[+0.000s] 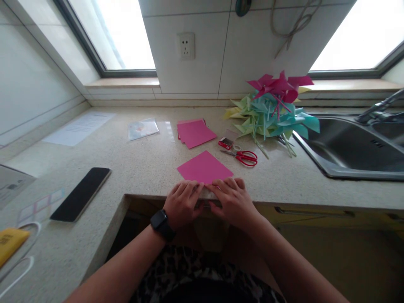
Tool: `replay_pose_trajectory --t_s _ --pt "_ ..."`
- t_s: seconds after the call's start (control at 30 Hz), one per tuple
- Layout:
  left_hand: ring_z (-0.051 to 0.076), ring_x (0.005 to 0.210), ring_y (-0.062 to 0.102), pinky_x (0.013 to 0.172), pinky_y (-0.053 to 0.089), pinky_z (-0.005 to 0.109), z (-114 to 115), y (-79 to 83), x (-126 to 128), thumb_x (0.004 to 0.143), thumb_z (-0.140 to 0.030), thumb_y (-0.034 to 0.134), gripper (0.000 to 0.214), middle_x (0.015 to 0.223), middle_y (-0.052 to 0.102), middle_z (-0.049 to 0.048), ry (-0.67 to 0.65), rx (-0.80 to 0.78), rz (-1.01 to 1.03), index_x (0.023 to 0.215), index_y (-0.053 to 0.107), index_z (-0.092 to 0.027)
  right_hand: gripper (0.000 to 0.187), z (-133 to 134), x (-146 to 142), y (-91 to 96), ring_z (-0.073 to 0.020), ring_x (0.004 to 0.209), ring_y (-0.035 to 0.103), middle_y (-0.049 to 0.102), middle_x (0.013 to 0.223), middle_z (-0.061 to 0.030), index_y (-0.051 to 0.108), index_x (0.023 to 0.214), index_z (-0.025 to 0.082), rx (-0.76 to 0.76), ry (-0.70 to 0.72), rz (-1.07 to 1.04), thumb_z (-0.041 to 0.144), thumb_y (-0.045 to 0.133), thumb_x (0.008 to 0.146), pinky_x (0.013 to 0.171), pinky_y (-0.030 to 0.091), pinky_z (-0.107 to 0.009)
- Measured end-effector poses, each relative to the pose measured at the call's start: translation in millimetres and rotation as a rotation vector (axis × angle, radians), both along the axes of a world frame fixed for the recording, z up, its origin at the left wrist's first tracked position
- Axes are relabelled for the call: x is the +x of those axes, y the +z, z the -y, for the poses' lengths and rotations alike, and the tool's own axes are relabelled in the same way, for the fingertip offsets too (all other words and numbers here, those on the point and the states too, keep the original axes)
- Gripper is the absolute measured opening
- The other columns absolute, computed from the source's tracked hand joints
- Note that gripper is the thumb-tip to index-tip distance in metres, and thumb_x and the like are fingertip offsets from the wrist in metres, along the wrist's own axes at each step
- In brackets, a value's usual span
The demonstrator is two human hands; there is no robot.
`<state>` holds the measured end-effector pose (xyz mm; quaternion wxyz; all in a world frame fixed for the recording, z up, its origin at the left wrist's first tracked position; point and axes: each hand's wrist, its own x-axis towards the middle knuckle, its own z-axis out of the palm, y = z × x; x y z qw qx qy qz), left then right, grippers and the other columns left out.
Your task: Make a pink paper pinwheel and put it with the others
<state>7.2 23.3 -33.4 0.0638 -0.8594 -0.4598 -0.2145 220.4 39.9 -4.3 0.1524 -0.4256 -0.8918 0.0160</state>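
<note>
A pink sheet of paper (205,167) lies cornerwise on the counter, its near part at the front edge under my fingertips. My left hand (184,202), with a black watch (159,220) at the wrist, has its fingers together and curled onto the left of that near part. My right hand (232,198) mirrors it from the right, the index fingertips almost meeting. Both thumbs sit lower, by the counter's edge. The fingers hide the paper's near corner. Beyond the sheet are a stack of pink paper (196,133), red-handled scissors (244,157) and a small red box (225,143).
Paper pinwheels (274,107) in pink, green, yellow and blue are heaped at the back right, beside a steel sink (350,147). On the left lie a black phone (81,194), a printed sheet (78,127), a clear packet (143,128) and a yellow object (11,244) with a white cable.
</note>
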Motion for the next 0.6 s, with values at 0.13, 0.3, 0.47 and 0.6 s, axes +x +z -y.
replay_pose_trajectory --t_s 0.13,0.3,0.47,0.6 --pt "0.032 0.110 0.060 0.096 0.050 0.048 4.7 -5.5 4.7 0.088 -0.029 0.063 0.049 0.122 0.066 0.0150 0.028 0.023 0.029 0.135 0.056 -0.015 0.045 3.1 1.0 -1.6 -0.0282 0.109 0.051 0.067 0.124 -0.0059 0.059 0.133 0.024 0.004 -0.002 0.004 0.034 0.064 0.090 0.094 0.032 -0.046" --pt "0.032 0.116 0.058 0.104 0.047 0.050 6.2 -4.1 7.6 0.087 -0.025 0.062 0.051 0.124 0.065 0.0152 0.032 0.024 0.041 0.136 0.055 -0.013 0.051 5.4 0.1 -5.1 -0.0288 0.109 0.051 0.066 0.125 -0.0073 0.056 0.138 0.023 0.038 -0.024 0.011 0.034 0.065 0.088 0.095 0.032 -0.047" --pt "0.032 0.116 0.058 0.104 0.047 0.050 3.1 2.1 8.1 0.086 -0.025 0.063 0.052 0.124 0.065 0.0151 0.017 0.008 0.043 0.137 0.054 -0.015 0.055 7.8 -2.0 -8.1 -0.0301 0.110 0.050 0.064 0.125 -0.0090 0.055 0.140 0.022 0.056 -0.056 -0.003 0.034 0.066 0.087 0.094 0.032 -0.048" --pt "0.031 0.113 0.059 0.100 0.049 0.049 -0.7 7.0 6.2 0.085 -0.027 0.068 0.052 0.122 0.064 0.0147 0.003 -0.015 0.039 0.134 0.056 -0.016 0.054 7.8 -2.7 -10.1 -0.0300 0.111 0.049 0.064 0.126 -0.0093 0.056 0.138 0.022 0.062 -0.063 -0.018 0.035 0.067 0.087 0.096 0.032 -0.048"
